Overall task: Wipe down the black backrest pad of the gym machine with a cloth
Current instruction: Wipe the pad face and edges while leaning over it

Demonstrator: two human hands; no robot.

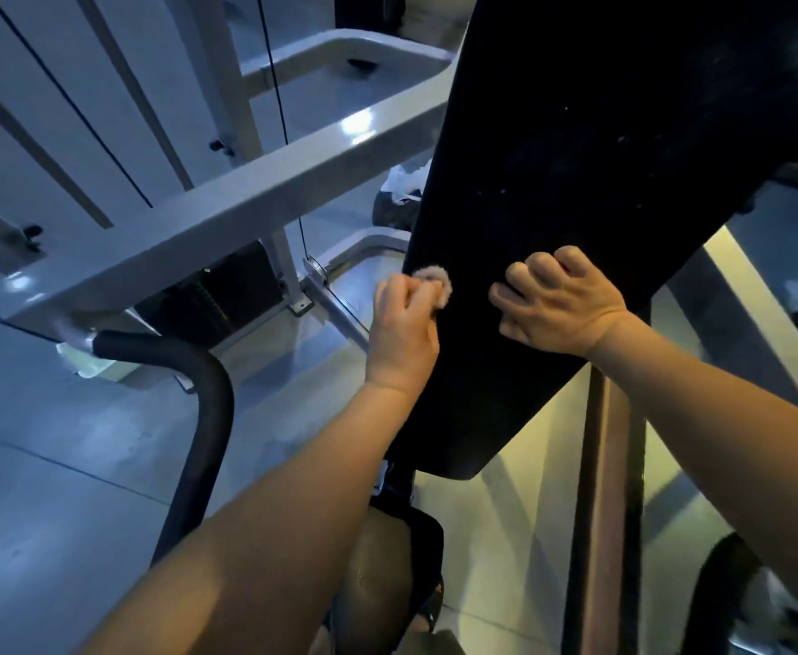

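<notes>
The black backrest pad (576, 158) runs from the top right down to the lower middle, with pale specks on its upper surface. My left hand (401, 333) grips a small pinkish cloth (437, 283) bunched in its fingers and holds it against the pad's left edge. My right hand (557, 309) rests on the pad's face just to the right, its fingers curled against the surface and holding nothing that I can see.
A grey steel frame beam (227, 219) crosses on the left, with a thin cable (288, 134) behind it. A black padded handle (189, 394) curves down at lower left. The weight stack (227, 290) sits below the beam. A dark upright post (600, 512) stands below the pad.
</notes>
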